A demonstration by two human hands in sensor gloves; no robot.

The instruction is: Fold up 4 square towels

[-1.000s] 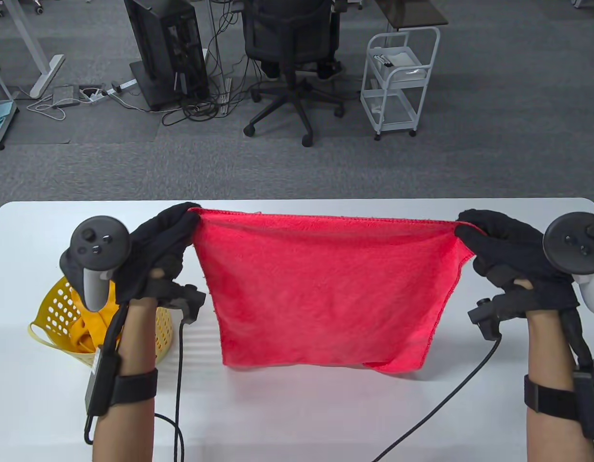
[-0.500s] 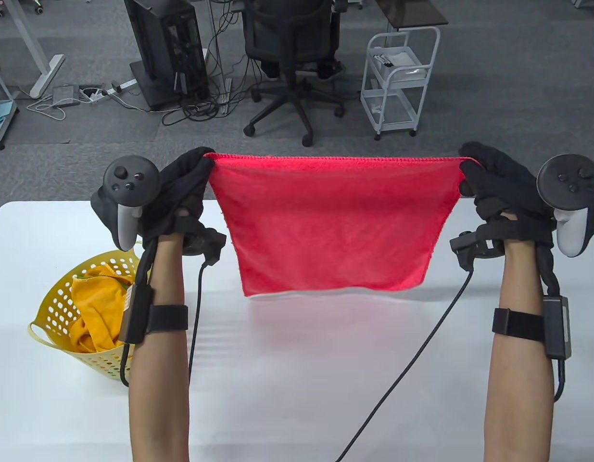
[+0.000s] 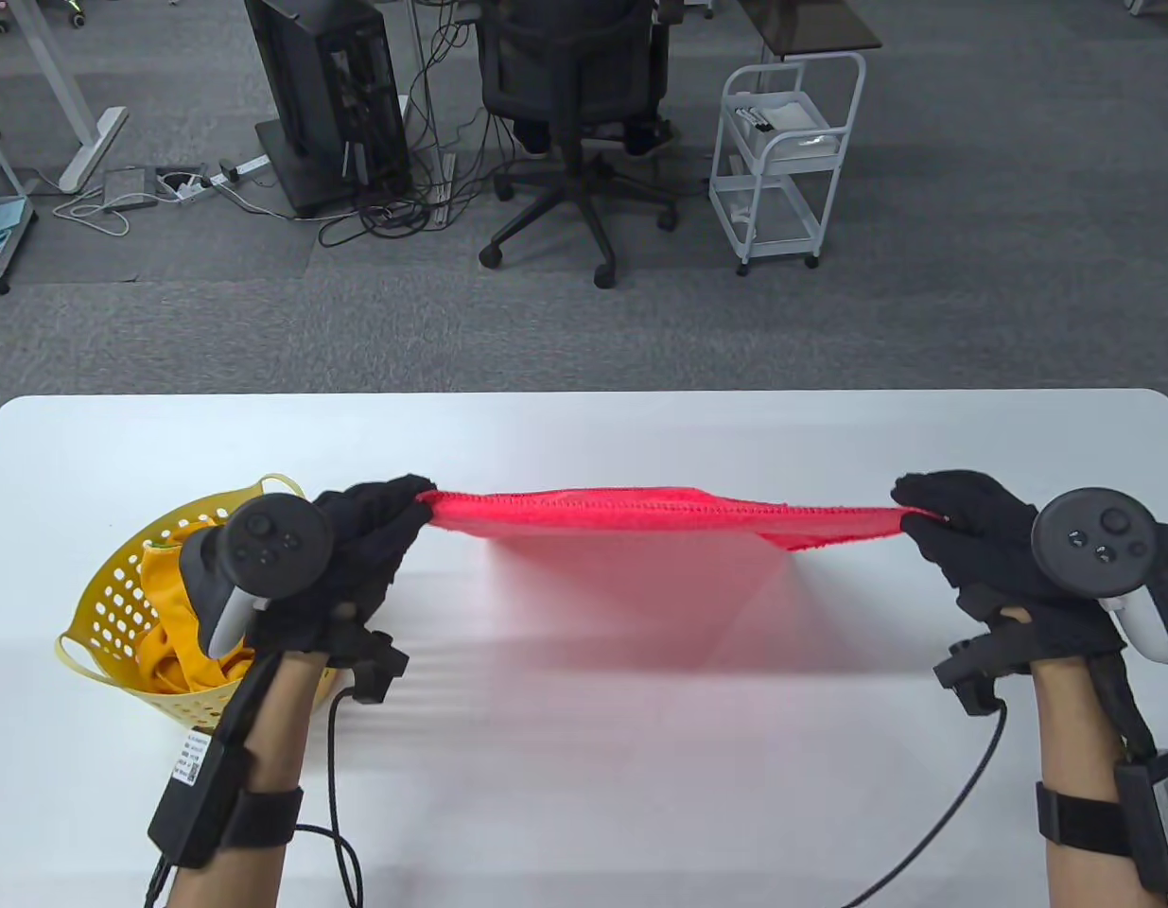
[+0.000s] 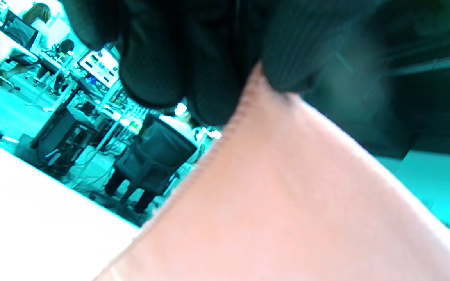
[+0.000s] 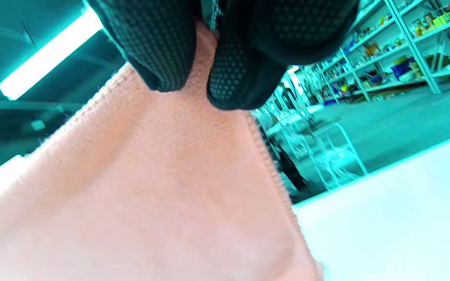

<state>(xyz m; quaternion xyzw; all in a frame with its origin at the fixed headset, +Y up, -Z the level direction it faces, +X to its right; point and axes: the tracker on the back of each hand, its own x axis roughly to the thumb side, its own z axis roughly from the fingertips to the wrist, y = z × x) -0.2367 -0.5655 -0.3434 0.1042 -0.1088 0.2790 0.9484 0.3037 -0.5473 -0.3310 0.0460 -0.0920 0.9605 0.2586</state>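
Lowered from its raised spread, the red towel (image 3: 640,515) is swung flat (blurred) over the worktop (image 3: 584,757), its 9 and 3 o'clock corners pinched by the left hand (image 3: 357,558) and right hand (image 3: 981,558), each grip clamped for tension.

Grey carpet floor (image 3: 971,284) beyond a white table (image 3: 584,426). Black office chair (image 3: 574,113) on castors, centre. Black computer tower (image 3: 328,95) to its left, with tangled cables (image 3: 404,203) and a power strip (image 3: 238,170) on the floor. White wire trolley (image 3: 787,151) to the chair's right. White desk leg (image 3: 73,104) far left. Shelving racks (image 5: 412,47) and a ceiling strip light (image 5: 49,54) show in the right wrist view.
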